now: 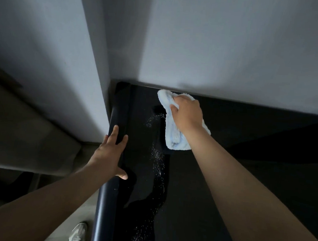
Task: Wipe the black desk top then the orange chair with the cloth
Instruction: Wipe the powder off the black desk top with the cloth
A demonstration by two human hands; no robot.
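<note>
The black desk top (226, 161) fills the lower right of the head view and runs back to the wall. My right hand (187, 113) presses a light blue fluffy cloth (174, 136) flat on the desk near its far left corner, fingers closed over the cloth. A trail of pale specks (158, 157) lies on the glossy surface to the left of the cloth. My left hand (110, 154) rests spread on the desk's rounded left edge (106, 201), thumb on top, holding nothing. The orange chair is not in view.
A grey-white wall (214, 49) rises right behind the desk, and a wall corner (94, 69) juts out at the left. Grey floor (32, 131) lies to the left below. A pale shoe (77, 234) shows by the desk's left edge.
</note>
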